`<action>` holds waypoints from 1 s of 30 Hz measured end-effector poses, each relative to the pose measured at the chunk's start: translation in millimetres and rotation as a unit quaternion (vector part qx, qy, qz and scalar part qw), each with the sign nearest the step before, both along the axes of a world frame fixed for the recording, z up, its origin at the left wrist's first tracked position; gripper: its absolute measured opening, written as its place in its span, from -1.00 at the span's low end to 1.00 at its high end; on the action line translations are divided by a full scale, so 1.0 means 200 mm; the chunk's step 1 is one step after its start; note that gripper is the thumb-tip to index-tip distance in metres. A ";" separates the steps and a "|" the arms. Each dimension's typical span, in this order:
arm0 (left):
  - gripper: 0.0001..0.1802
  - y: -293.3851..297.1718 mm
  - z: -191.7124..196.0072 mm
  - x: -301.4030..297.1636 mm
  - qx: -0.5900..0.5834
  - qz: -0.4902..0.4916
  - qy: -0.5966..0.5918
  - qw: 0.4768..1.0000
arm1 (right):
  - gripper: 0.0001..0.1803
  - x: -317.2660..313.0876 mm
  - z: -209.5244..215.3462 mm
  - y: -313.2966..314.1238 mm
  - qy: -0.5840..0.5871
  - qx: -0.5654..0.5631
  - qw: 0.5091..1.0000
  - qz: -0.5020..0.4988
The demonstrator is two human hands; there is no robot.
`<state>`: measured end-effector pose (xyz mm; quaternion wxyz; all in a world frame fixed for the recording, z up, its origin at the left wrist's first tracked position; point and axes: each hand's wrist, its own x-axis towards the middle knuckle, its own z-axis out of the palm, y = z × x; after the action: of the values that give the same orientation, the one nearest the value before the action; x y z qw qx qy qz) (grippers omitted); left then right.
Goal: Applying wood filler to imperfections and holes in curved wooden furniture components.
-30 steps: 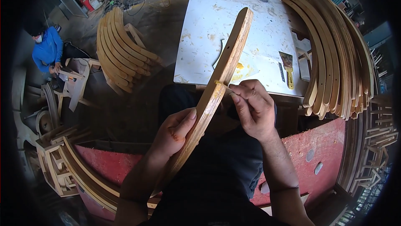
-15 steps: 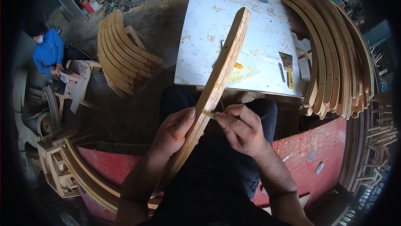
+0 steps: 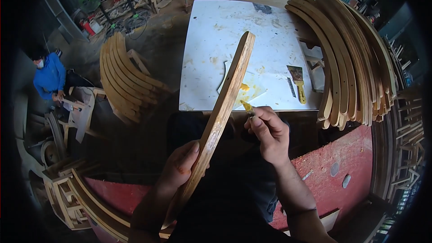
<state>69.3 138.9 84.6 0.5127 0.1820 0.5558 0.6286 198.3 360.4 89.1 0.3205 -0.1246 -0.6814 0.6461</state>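
Note:
A long, slightly curved wooden slat (image 3: 223, 104) slants up and away in front of me. My left hand (image 3: 182, 164) is wrapped round its lower part, thumb on the near edge. To the right of the slat, my right hand (image 3: 271, 134) pinches a small spatula (image 3: 247, 107) whose tip carries yellow paste. This tip is apart from the wood. Behind the slat, a pale sheet (image 3: 257, 91) smeared with yellow paste lies on the white table (image 3: 202, 31), partly hidden by the wood.
A putty knife (image 3: 297, 81) and a dark narrow strip (image 3: 291, 87) lie on the table's right side. Curved slats are stacked at the right (image 3: 346, 58) and left (image 3: 119, 79). A red board (image 3: 328, 166) lies at lower right. A person (image 3: 49, 76) in blue works at far left.
My right hand has lifted the spatula off the slat and moved it up and right toward the pasted sheet. The slat and my left hand sit lower in view.

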 end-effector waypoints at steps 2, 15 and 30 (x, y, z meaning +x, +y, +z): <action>-0.48 0.00 0.01 0.02 -0.007 -0.001 0.002 1.000 | -0.70 -0.02 0.01 0.02 -0.018 -0.037 0.998 -0.039; -0.46 0.04 0.04 0.07 -0.049 -0.026 -0.002 0.998 | -0.72 -0.14 0.00 0.21 -0.020 0.049 0.992 -0.111; -0.39 0.04 -0.06 0.08 -0.014 -0.018 0.041 0.999 | -0.70 -0.12 0.09 0.18 -0.118 0.315 0.927 -0.166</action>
<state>84.7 145.9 73.0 0.5033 0.2105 0.5820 0.6030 173.5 395.9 107.0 0.3634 -0.2040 -0.8524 0.3158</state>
